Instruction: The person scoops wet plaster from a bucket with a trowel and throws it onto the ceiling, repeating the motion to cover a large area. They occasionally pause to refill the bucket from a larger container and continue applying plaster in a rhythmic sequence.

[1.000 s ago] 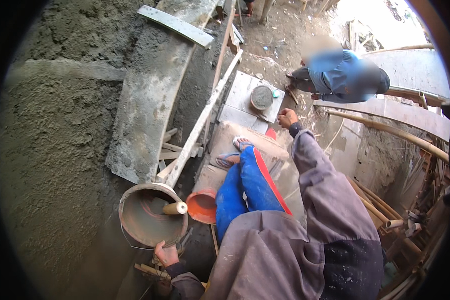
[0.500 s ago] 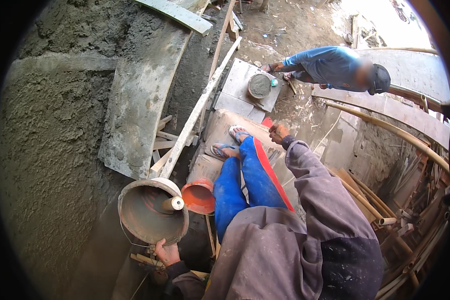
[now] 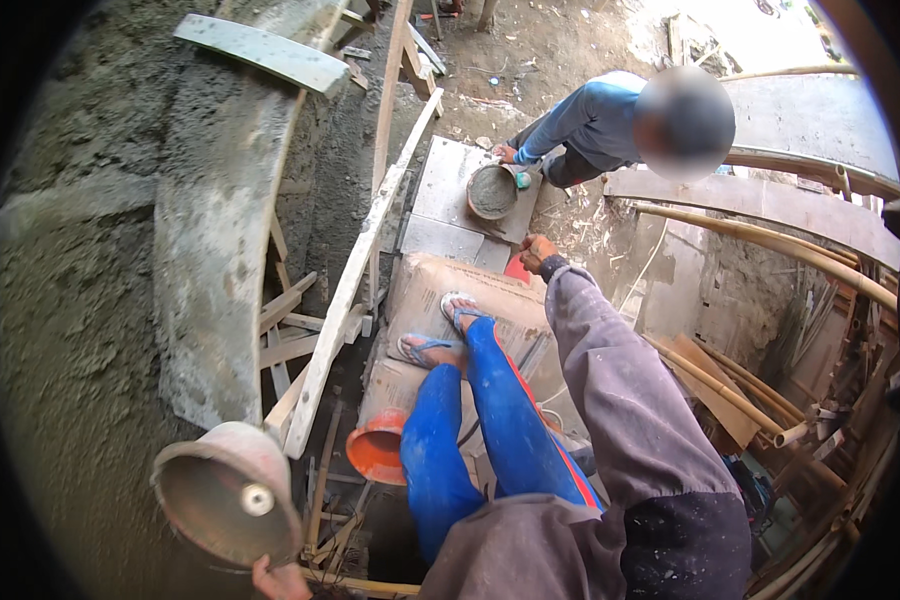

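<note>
At the lower left, my left hand grips the near rim of a mortar-smeared bucket, which is tipped so its opening faces me. Inside the bucket shows the round pale end of a cylinder. My right hand is stretched out ahead, its fingers closed, and a flat red tool juts out beside it; most of its grip is hidden. Past that hand stands a round bucket of grey mortar on pale boards, with a co-worker's hand close to its rim.
Under my sandalled feet lie paper sacks. An orange bucket sits by my leg. A long timber slants up on the left beside a rough wet-mortar wall. Bamboo poles and scrap wood fill the right. The co-worker bends in ahead.
My left hand and the tipped bucket have shifted lower and left in view. My right hand has reached farther forward with the red tool. The co-worker has leaned in toward the mortar bucket.
</note>
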Demonstrator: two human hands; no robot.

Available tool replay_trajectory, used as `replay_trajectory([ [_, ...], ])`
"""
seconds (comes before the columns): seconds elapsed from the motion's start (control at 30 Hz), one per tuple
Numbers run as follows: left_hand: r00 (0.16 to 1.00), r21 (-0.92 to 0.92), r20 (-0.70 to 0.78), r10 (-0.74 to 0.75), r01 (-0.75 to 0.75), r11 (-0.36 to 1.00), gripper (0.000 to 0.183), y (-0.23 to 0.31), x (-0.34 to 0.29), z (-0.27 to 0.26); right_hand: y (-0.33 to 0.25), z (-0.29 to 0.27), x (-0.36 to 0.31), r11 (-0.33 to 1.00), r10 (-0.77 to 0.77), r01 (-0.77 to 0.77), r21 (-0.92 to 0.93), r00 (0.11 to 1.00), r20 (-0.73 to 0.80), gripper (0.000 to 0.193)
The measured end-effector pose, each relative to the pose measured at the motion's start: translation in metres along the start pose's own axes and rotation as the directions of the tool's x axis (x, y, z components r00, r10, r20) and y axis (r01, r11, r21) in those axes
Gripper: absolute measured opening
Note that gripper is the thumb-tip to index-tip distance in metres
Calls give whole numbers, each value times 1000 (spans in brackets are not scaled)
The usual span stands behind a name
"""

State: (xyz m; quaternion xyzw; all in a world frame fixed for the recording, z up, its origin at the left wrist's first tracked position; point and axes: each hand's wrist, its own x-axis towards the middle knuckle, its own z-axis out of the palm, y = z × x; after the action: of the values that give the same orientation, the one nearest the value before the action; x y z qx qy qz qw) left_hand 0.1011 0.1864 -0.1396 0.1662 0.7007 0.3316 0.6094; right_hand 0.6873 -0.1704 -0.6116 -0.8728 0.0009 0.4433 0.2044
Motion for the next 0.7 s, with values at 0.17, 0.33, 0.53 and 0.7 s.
replay_trajectory([
  [0.17, 693, 842, 312, 650, -518, 149, 25, 0, 52, 49, 28, 44, 69, 983, -110, 105, -149, 994, -26, 19],
  [0.33, 993, -176, -50, 111, -118, 977, 57, 3, 100, 72, 45, 89, 94, 993, -101, 101, -69, 995, 3, 17],
  [0.53, 742, 924, 340, 577, -377, -60, 40, -11, 143, 52, 67, 111, 136, 995, 57, -62, -76, 996, -69, 17],
  [0.7, 982, -139, 92, 164, -151, 979, 71, -20, 124, 103, 69, 117, 168, 889, 235, -239, 390, 970, 59, 18],
])
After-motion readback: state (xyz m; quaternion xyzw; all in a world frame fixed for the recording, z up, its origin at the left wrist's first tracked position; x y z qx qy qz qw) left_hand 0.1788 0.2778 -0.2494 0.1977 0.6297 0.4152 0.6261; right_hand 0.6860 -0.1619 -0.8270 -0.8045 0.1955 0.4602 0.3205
